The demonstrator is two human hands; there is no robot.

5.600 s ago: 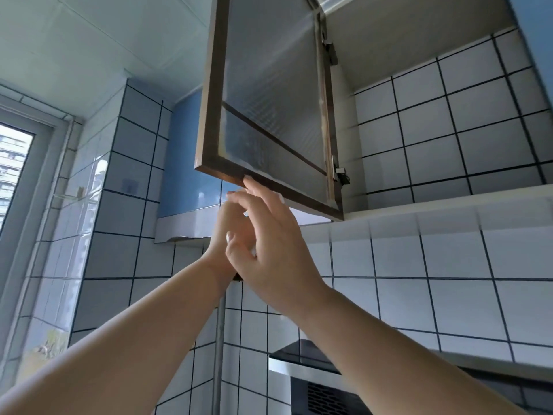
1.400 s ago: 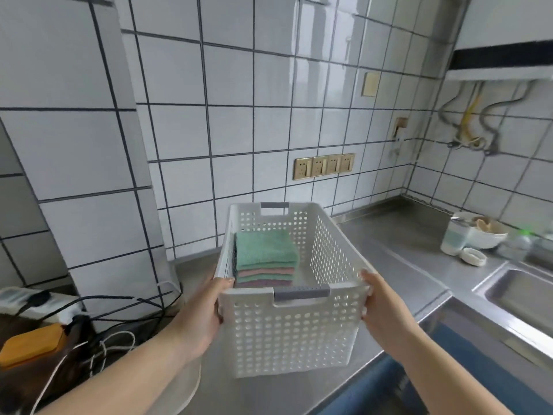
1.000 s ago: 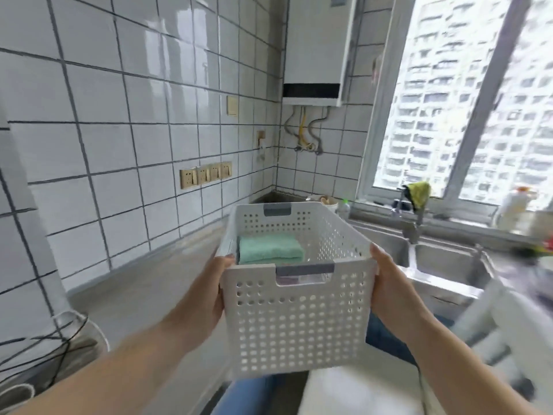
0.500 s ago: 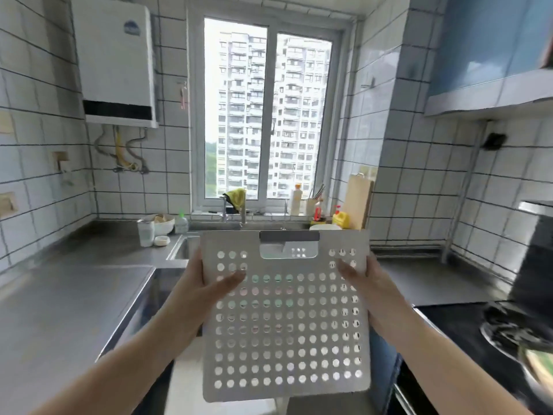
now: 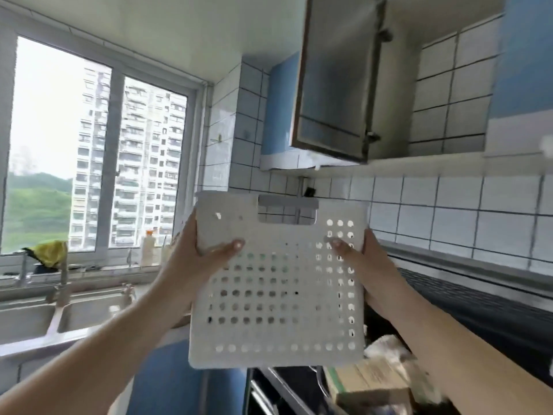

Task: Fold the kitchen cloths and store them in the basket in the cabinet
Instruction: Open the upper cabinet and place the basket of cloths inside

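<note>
Gripping it from both sides, the two hands hold the white perforated plastic basket [image 5: 276, 283] up in the air, below and left of the open wall cabinet [image 5: 443, 94]. The left hand [image 5: 191, 268] wraps the basket's left edge, its thumb laid across the near wall and the other fingers hidden behind; the right hand [image 5: 371, 274] clasps the right edge the same way. The basket's near wall is a flat, matt, slightly tapered rectangle pierced with rows of round holes, with a grey-trimmed handle slot at its top rim. That wall faces the camera squarely, so the basket's long axis runs away from the viewer and its mouth faces up; the cloths inside cannot be made out through the holes.

The cabinet's brown-framed frosted glass door [image 5: 335, 82] stands swung open, showing a tiled interior. At lower left lies a brushed stainless steel sink [image 5: 27, 322] under a wide window [image 5: 89, 151].

Compared with half a second ago, the view has swung right and upward: the window has slid to the left, the cabinet has come into sight, and the basket sits higher in the frame.
</note>
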